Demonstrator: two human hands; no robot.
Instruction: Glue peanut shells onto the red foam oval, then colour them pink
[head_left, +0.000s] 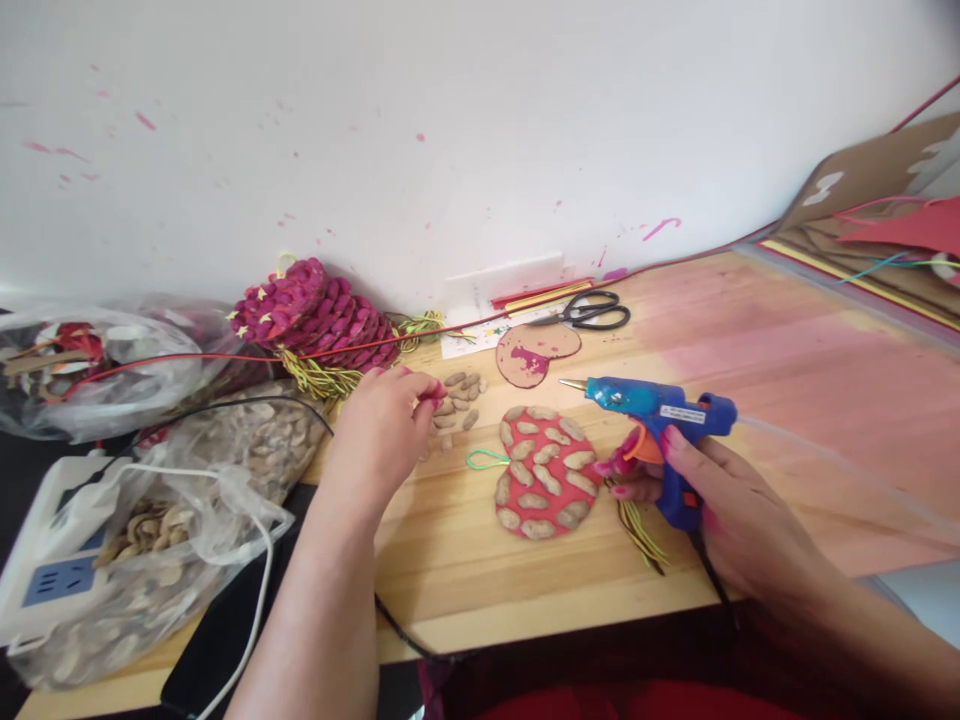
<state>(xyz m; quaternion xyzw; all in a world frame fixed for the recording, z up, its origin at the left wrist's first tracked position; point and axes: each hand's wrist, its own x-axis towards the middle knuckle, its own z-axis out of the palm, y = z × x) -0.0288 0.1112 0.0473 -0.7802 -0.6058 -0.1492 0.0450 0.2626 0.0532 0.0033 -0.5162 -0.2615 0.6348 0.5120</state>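
Observation:
My right hand [731,500] grips a blue hot glue gun [637,398], its metal nozzle pointing left above the table. Just below and left of the nozzle lies a red heart-shaped piece [568,497] covered with peanuts in the shell [546,479]. A green cord loop [487,459] sticks out of its notch, and a yellow and black tassel [640,535] lies at its other end. My left hand [386,425] is beside a small pile of loose peanuts [461,390]; its fingertips are pinched together, and what they hold is hidden.
Behind lie a cardboard heart [536,352], black-handled scissors [592,312] and a stack of purple decorated hearts [322,310]. Plastic bags of peanut shells [259,440] and a white power strip [52,560] crowd the left. A red cord [420,337] crosses the back; cardboard [855,180] stands right.

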